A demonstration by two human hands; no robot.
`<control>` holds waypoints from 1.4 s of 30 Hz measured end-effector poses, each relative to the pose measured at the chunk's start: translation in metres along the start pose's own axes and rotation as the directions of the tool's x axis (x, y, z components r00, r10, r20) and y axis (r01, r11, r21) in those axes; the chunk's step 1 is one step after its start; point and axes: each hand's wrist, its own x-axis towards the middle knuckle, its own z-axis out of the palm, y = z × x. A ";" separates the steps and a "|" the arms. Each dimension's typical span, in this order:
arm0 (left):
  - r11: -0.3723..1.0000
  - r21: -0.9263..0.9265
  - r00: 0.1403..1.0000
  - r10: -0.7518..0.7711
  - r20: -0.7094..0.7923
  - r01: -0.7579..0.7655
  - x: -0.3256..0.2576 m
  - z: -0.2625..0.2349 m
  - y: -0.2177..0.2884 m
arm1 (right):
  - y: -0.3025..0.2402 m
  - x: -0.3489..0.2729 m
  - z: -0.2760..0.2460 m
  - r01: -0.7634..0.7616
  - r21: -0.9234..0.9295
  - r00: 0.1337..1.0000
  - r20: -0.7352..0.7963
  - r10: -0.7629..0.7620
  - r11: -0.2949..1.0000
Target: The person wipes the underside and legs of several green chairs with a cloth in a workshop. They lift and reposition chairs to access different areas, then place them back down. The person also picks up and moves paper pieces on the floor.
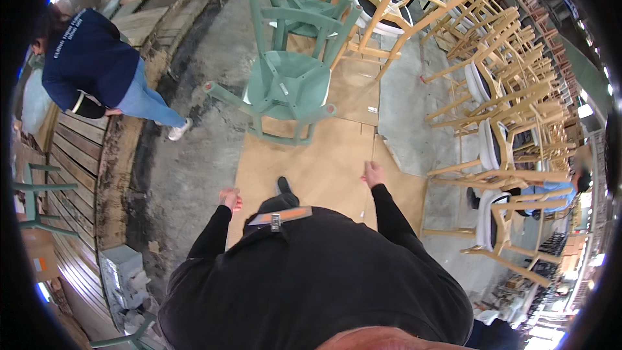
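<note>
Both my arms hang out to the sides in black sleeves, away from any furniture. My left hand [230, 199] is loosely closed, its fingers curled with nothing showing in them. Farther forward on the right, my right hand [372, 174] is also curled closed, seemingly with nothing in it. Ahead of me is a green wooden chair [288, 84], turned with its legs pointing up and outward. It rests on brown cardboard sheets [304, 175] spread over the floor. Behind it stands another green chair [308, 6].
Stacked pale wooden chairs with white-edged seats [486, 149] line the right. Natural wood chairs [382, 13] stand beyond the green ones. At left, a person in a navy shirt [97, 65] stands by a slatted wooden platform [74, 162]. A person in blue [547, 198] is at far right.
</note>
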 end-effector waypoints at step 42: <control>0.577 -0.353 0.653 0.469 -0.595 -0.736 -0.110 0.262 0.126 | -0.500 0.300 0.117 0.259 0.655 0.291 0.647 -0.704 0.710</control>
